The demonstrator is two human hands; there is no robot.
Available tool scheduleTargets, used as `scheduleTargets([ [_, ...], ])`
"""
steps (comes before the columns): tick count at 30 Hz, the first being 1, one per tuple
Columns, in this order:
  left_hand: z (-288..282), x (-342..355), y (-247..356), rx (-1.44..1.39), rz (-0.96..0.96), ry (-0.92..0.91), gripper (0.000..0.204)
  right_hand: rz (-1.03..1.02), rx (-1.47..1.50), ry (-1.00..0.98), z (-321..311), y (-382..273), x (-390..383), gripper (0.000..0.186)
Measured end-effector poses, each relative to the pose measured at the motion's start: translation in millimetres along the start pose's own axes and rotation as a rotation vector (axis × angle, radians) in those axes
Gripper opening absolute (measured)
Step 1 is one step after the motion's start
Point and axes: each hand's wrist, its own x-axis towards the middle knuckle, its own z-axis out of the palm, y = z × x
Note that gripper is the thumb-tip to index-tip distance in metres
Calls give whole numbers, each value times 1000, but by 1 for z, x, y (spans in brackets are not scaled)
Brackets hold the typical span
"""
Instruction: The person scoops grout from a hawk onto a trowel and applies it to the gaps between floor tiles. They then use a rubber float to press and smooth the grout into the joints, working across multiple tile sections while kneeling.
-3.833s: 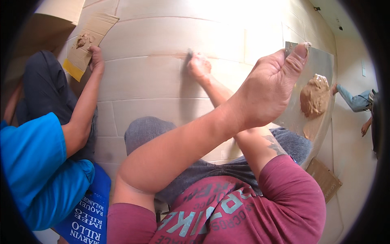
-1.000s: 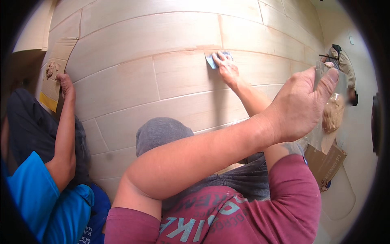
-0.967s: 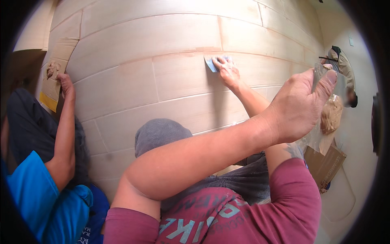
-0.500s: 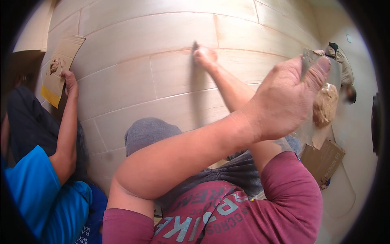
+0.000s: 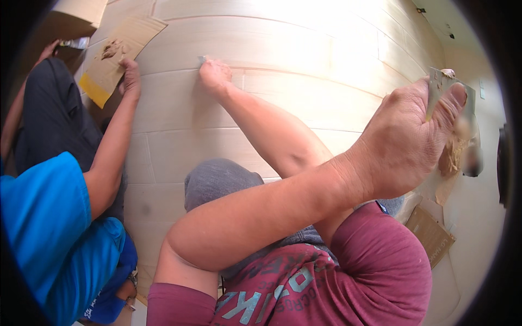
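My left forearm crosses over my right one. My left hand [image 5: 405, 141] is closed on a thin flat plate [image 5: 437, 89], its thumb pressed on the face. A lump of tan paste [image 5: 452, 157] clings to the plate below the thumb, partly blurred. My right hand [image 5: 216, 75] reaches far across to the pale tiles [image 5: 304, 46], its fingers closed on a small grey scraper [image 5: 202, 59]. Only the scraper's tip shows; it is at a joint line between tiles. The rest is hidden by the fingers.
At the left, a co-worker in a blue shirt [image 5: 43, 217] holds a cardboard piece [image 5: 122, 51] with brown paste on it. Their other hand [image 5: 50, 50] is near a shiny object. A cardboard box [image 5: 429, 231] lies at the right. My grey-clad knee [image 5: 220, 182] is below my arms.
My right hand has moved left along the tile joint with the scraper. My view has shifted, and the co-worker's cardboard now appears nearer to my right hand. My left hand still holds the plate.
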Motion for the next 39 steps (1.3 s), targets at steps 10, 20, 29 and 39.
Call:
scheduleTargets([
  [10,-5,10,-11,207,21,70,50,-278,231,-57,1,21,-87,31],
  [20,46,43,-64,245,-23,56,55,-290,-463,53,-91,209,-93,48],
  [29,48,53,-78,207,28,69,57,178,-251,158,-134,288,-68,43],
  [39,28,52,-15,217,15,71,52,18,-84,90,-67,74,3,29],
])
